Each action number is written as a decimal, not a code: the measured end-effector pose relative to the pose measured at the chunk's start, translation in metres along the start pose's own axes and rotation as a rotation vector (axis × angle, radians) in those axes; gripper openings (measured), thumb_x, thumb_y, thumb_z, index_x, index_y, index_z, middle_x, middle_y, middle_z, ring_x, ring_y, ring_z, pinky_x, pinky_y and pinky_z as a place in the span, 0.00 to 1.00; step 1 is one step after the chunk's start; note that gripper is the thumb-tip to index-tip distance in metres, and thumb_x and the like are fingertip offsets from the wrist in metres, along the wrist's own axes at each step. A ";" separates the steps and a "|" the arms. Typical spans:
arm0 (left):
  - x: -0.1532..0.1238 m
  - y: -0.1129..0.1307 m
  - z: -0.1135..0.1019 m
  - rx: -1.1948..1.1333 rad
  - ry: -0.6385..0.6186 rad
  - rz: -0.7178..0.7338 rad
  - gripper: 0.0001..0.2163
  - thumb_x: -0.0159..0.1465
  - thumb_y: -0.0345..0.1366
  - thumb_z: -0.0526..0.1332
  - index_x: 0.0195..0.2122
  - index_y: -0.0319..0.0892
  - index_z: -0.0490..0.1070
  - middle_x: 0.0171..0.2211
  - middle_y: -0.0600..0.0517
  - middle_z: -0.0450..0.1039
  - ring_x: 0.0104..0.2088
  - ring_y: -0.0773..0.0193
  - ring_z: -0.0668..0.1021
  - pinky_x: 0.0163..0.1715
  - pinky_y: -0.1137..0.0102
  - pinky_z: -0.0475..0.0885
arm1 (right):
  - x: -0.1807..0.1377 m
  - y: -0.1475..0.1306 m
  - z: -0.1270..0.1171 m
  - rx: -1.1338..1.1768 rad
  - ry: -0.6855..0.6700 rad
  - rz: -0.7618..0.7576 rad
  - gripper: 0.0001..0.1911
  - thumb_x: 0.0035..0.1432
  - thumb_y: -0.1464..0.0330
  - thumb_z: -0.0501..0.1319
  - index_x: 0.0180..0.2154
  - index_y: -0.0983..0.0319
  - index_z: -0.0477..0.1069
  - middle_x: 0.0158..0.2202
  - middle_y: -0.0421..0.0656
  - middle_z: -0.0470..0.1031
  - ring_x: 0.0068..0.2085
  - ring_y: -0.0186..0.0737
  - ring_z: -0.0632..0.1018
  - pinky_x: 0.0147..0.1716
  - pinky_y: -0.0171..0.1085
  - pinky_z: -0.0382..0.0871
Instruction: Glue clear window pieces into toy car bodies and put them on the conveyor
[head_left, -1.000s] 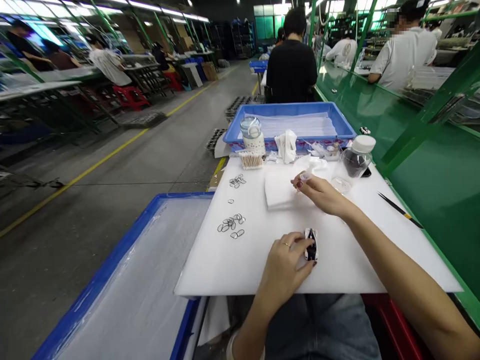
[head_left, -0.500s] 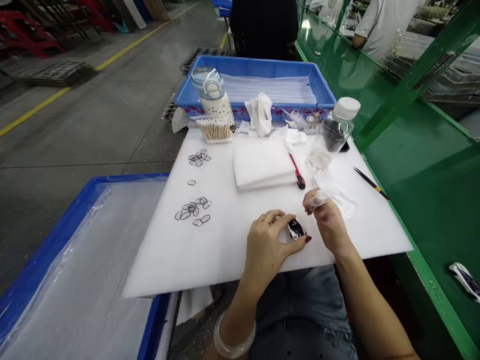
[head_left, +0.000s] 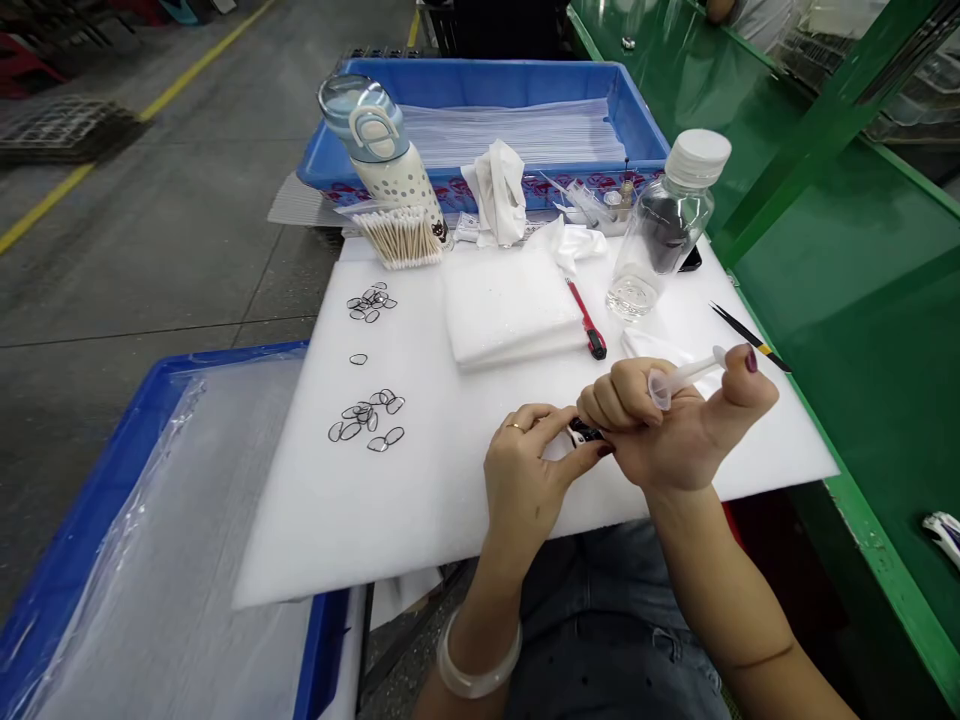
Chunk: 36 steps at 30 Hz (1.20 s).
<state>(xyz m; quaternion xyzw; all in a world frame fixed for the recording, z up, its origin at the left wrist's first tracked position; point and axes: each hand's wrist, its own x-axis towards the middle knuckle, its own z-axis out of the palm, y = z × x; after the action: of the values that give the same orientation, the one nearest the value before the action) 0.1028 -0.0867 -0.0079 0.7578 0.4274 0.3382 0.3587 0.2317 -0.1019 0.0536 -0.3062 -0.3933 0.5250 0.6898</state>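
My left hand (head_left: pixel 525 470) is closed with its fingertips and thumb on a small black-and-white toy car (head_left: pixel 582 432) at the front of the white foam sheet. My right hand (head_left: pixel 667 425) is curled around a translucent plastic syringe (head_left: pixel 688 374), its thumb at the plunger's end. The syringe's barrel and tip are hidden by the fingers, which sit right beside the car. Part of the car is covered by both hands. On the left of the sheet lie thin black rings (head_left: pixel 364 416) in loose groups, with a single ring (head_left: pixel 358 359) between them.
Behind are a foam stack (head_left: pixel 514 305), red cutter (head_left: pixel 586 320), clear bottle (head_left: pixel 660 240), cotton swabs (head_left: pixel 397 238), a tilted drinking bottle (head_left: pixel 386 150) and a blue tray (head_left: pixel 637 120). Tweezers (head_left: pixel 750 337) lie at right. Another toy car (head_left: pixel 943 535) rests on the green surface.
My right hand has moved down and left to the toy car and turned, so the syringe's plunger shows clearly. My left hand keeps the car. The camera view has shifted slightly.
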 end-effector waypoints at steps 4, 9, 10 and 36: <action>0.001 0.002 -0.002 0.004 -0.031 -0.045 0.11 0.60 0.46 0.69 0.41 0.49 0.80 0.36 0.52 0.77 0.38 0.58 0.77 0.40 0.62 0.72 | 0.001 0.001 0.002 -0.019 0.046 0.019 0.37 0.53 0.34 0.46 0.14 0.58 0.47 0.12 0.35 0.42 0.17 0.30 0.47 0.18 0.36 0.45; 0.001 0.003 -0.002 -0.007 -0.033 -0.052 0.10 0.59 0.44 0.70 0.41 0.50 0.80 0.36 0.53 0.77 0.37 0.58 0.76 0.39 0.62 0.71 | 0.000 0.003 0.005 -0.033 0.073 0.009 0.37 0.53 0.34 0.45 0.13 0.57 0.48 0.12 0.35 0.41 0.17 0.31 0.49 0.18 0.36 0.44; 0.001 0.003 -0.002 -0.007 -0.034 -0.051 0.10 0.58 0.43 0.71 0.41 0.50 0.80 0.36 0.53 0.76 0.37 0.58 0.76 0.39 0.62 0.71 | 0.000 0.003 0.005 -0.038 0.078 0.007 0.37 0.54 0.34 0.45 0.13 0.57 0.48 0.12 0.35 0.41 0.17 0.31 0.49 0.18 0.36 0.44; 0.001 0.003 -0.002 -0.071 -0.042 -0.087 0.11 0.56 0.39 0.73 0.41 0.47 0.80 0.36 0.53 0.76 0.37 0.61 0.76 0.38 0.64 0.68 | 0.000 0.000 0.016 -0.207 0.206 -0.072 0.35 0.56 0.38 0.48 0.14 0.59 0.49 0.12 0.35 0.42 0.16 0.29 0.49 0.17 0.34 0.43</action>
<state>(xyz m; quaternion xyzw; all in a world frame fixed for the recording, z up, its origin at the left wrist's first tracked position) 0.1030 -0.0861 -0.0039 0.7323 0.4402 0.3213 0.4084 0.2177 -0.1017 0.0616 -0.4136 -0.3831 0.4226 0.7096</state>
